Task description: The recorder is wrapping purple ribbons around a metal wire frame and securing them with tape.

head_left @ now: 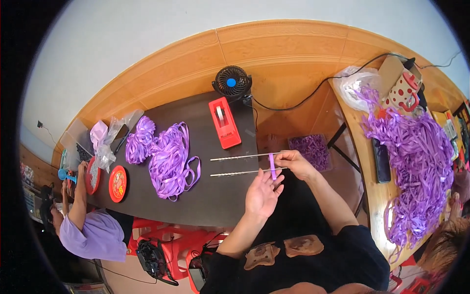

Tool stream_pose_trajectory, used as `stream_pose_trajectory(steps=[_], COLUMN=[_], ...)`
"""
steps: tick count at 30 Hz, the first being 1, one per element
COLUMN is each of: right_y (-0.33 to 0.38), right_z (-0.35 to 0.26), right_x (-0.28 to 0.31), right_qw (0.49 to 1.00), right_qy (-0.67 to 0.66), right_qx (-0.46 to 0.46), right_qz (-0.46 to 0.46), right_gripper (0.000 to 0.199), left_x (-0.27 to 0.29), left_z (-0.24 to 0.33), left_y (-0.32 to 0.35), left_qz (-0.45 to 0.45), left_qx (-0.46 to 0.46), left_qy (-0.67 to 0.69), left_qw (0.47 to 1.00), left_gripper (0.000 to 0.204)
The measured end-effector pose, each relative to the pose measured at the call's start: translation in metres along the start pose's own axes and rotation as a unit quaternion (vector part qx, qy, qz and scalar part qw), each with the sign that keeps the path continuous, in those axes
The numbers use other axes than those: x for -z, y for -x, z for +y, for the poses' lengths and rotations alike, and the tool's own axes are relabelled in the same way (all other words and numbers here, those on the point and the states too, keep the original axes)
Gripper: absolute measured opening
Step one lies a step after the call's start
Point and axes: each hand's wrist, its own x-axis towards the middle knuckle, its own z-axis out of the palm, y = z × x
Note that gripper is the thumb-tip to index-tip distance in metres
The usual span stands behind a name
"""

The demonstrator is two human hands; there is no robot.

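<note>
Two thin, pale rods (235, 158) run side by side from over the dark tabletop to past its right edge. Across both, near their right ends, a purple ribbon (272, 165) spans like a narrow band. My right hand (297, 165) is closed in a pinch at the ribbon, beside the upper rod's end; its fingers cover part of the ribbon and rod. Below, my left hand (263, 197) is palm up with its thumb apart and its fingertips at the lower rod and the ribbon's lower end. How firmly those fingertips touch the ribbon I cannot tell.
On the dark table (215, 201) lie purple ribbon heaps (169, 161), a red tape dispenser (225, 122), a black fan (232, 82) and a red plate (117, 183). A co-worker (98, 232) sits left. More ribbon (416, 161) covers the right-hand table; a ribbon-filled bin (311, 152) stands between.
</note>
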Motion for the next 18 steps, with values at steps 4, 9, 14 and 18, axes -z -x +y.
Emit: stream_pose_trajectory(steps=[4,9,14,18], right_y=[-0.010,-0.019,-0.020,-0.019], right_z=[-0.010,0.007,0.007,0.011], right_x=[-0.024,-0.020,-0.026,-0.029], right_qw=[0.997,0.985,0.961,0.959], right_qy=[-0.043,-0.133,-0.235,-0.253], right_qx=[-0.044,-0.039,-0.047,-0.046], right_qz=[-0.043,-0.103,-0.135,-0.116], right_gripper=[0.010,0.018,0.018,0.022], left_x=[0.003,0.003,0.003,0.004], left_z=[0.001,-0.002,-0.001,-0.001], left_y=[0.002,0.000,0.001,0.001], left_qz=[0.008,0.011,0.010,0.013], left_qx=[-0.003,-0.005,-0.003,-0.001], left_qy=[0.016,0.025,0.037,0.041], left_qw=[1.000,1.000,0.999,0.999], left_gripper=[0.047,0.049,0.049,0.050])
